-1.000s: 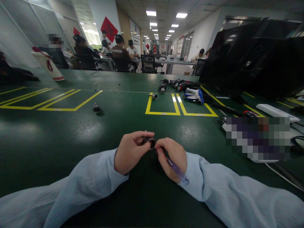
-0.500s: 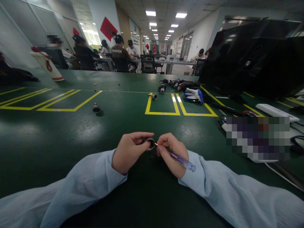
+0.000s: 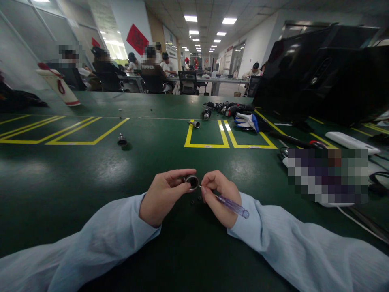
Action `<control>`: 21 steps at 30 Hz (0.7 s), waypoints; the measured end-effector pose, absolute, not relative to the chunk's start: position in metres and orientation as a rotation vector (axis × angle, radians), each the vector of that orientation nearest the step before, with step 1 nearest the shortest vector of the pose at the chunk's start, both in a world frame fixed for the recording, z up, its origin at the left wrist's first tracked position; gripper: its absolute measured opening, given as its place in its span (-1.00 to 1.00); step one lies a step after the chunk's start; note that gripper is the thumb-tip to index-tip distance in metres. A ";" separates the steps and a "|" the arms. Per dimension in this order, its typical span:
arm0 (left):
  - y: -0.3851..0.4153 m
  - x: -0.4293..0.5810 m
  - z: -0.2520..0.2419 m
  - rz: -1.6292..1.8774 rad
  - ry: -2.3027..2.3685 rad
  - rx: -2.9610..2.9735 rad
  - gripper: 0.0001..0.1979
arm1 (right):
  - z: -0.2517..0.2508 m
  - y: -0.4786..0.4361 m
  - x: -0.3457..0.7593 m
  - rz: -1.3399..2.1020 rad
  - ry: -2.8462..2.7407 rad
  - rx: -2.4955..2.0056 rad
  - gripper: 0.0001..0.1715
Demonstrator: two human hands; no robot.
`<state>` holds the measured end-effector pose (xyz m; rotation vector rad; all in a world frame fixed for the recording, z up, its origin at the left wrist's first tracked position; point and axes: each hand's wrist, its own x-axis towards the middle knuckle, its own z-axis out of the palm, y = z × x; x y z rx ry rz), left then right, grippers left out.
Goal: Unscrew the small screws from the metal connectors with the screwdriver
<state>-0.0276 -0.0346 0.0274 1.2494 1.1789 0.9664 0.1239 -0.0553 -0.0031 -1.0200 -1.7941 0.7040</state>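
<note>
My left hand grips a round metal ring-shaped part between thumb and fingers, its opening turned toward my right hand. In my right hand is a screwdriver with a clear purple handle, which rests back across the palm. The thin shaft points left, its tip close to the ring's right edge; whether they touch I cannot tell. Two small dark pieces lie on the green table just below the ring.
A cup-shaped metal part stands left of centre. Beyond my hands lie another metal part, a power tool and a blue-and-white glove. Right are a black monitor and white power strip. People sit at far desks.
The screwdriver tip has drawn back slightly from the ring's opening toward the right. The whole view has shifted a little. Both hands keep their hold.
</note>
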 end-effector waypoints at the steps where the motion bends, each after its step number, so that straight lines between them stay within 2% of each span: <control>1: -0.034 -0.028 0.027 0.965 1.182 1.262 -0.60 | -0.004 -0.055 0.124 0.708 -1.784 -1.013 -0.86; 21: -0.035 -0.029 0.028 1.011 1.182 1.339 -0.58 | -0.006 -0.056 0.126 0.785 -1.715 -0.999 -0.85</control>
